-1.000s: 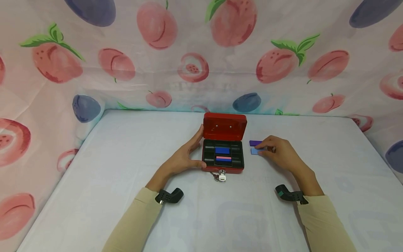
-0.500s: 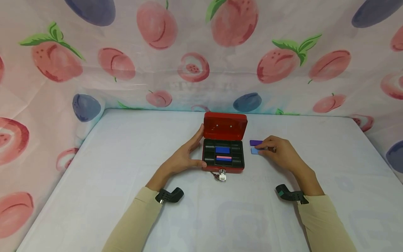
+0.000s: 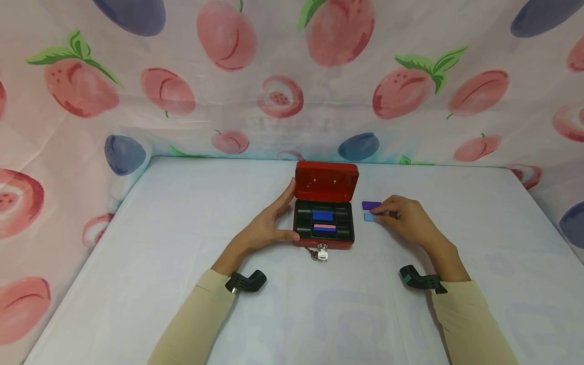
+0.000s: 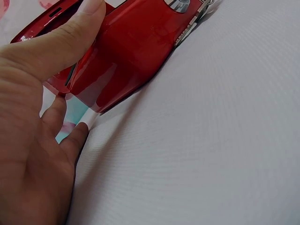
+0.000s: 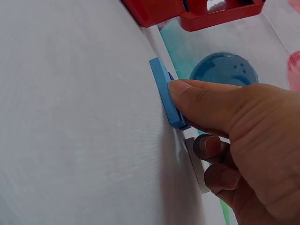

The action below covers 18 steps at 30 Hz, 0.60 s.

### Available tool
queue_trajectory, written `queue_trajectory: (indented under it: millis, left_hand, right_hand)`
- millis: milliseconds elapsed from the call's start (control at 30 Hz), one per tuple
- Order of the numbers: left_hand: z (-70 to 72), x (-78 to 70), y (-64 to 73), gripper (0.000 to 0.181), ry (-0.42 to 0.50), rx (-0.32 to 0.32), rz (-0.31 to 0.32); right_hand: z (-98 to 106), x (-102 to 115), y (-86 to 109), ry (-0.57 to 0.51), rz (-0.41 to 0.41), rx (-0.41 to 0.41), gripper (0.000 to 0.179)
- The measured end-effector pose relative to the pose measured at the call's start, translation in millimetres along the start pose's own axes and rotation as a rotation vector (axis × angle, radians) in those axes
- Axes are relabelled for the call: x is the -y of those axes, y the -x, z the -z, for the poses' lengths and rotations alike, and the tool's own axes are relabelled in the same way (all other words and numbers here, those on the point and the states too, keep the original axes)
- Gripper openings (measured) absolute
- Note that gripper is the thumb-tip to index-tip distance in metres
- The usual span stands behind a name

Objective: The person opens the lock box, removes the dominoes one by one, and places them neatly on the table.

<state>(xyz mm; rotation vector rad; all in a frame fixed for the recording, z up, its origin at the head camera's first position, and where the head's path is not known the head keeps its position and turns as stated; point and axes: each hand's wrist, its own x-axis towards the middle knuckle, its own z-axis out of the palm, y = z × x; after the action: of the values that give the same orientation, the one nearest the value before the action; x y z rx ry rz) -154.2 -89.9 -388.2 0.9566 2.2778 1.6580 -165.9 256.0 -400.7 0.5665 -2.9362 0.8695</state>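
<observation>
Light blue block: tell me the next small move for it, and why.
Probably lift the light blue block toward the open red box: the right hand pinches it, a darker block lies inside the box, and the left hand touches its side.

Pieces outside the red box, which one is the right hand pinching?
The light blue piece, with the right hand's thumb on its near face. The purple piece lies beyond it; the grey piece is near the curled fingers.
</observation>
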Motion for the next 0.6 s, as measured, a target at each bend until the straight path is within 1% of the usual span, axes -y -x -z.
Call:
queue_trajectory:
  millis: [600]
  left_hand:
    - [-0.4,1.5,0.2,0.108,-0.002,0.000,0.019]
  right_hand:
    - [-0.8,-0.8,-1.7,0.013,-0.010,0.003,0.017]
